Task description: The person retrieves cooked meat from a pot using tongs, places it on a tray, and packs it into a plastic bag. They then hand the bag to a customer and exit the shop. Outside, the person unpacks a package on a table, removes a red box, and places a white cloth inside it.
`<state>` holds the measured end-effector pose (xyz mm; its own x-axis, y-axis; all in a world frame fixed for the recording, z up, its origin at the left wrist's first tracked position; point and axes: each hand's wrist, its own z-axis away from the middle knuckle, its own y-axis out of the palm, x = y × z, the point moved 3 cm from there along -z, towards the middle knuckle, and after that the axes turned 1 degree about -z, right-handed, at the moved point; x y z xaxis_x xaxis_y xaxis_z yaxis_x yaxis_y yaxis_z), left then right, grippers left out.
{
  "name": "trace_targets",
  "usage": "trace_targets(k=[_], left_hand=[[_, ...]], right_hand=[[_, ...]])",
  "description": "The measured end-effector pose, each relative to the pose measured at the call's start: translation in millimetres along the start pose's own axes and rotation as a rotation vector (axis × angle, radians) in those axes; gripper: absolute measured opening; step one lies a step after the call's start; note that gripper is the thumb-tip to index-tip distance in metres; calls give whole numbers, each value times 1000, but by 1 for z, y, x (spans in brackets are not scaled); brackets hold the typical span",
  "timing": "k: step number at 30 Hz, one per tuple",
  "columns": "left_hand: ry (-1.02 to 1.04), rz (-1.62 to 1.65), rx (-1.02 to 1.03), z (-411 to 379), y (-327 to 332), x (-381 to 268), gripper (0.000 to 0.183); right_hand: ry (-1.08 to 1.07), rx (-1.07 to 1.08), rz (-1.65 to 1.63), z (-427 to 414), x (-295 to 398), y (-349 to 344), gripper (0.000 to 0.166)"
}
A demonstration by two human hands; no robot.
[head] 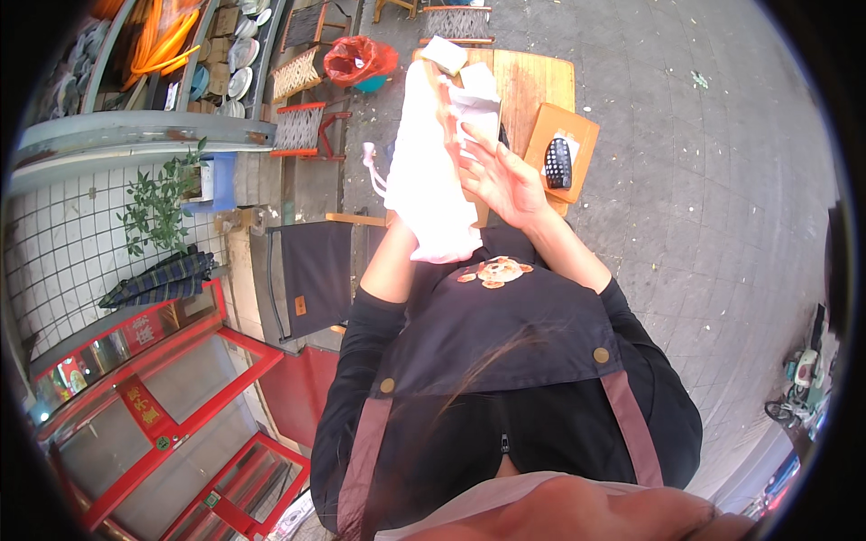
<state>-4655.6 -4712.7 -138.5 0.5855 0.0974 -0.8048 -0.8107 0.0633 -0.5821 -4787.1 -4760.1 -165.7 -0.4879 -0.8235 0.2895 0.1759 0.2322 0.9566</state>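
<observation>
An overexposed white-and-pink cloth item (429, 162), perhaps a drawstring bag, is held up before my chest. A pale cord with a toggle (369, 154) dangles at its left side. My left forearm (387, 267) runs up behind the cloth, and the glare and fabric hide the hand. My right hand (512, 182) has its fingers spread, palm partly turned up. Its fingertips are at the cloth's right edge; whether they touch it I cannot tell. White paper or packaging (479, 91) shows beyond the fingers. I wear a dark apron (500, 338) with a bear print.
A wooden table (538, 74) stands ahead, with a white packet (444, 55) and an orange-brown box (551, 128) bearing a black dotted object (559, 164). Leftward are a red-bagged bin (358, 61), woven folding stools (298, 128), a dark folding chair (318, 270) and red-framed doors (183, 412).
</observation>
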Motion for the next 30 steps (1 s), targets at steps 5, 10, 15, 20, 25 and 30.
trace_targets(k=[5,10,15,20,25,30], left_hand=[[-31,138,-26,-14,0,6,21],[-81,728,-140,-4,15,3,21],[-46,811,-178,7,16,-13,21],[44,321,-259,-2,22,-27,21],[106,-27,-259,-7,35,-48,21],[8,552,-249,-5,68,-16,24]], right_hand=[[61,-232,604,3,-13,14,95],[-67,-239,424,-5,-20,17,83],[-19,-93,310,-8,-3,-6,82],[-81,-12,-52,-10,6,-13,77],[-60,-71,-30,-5,9,-22,77],[-100,-35,5,6,15,-16,71]])
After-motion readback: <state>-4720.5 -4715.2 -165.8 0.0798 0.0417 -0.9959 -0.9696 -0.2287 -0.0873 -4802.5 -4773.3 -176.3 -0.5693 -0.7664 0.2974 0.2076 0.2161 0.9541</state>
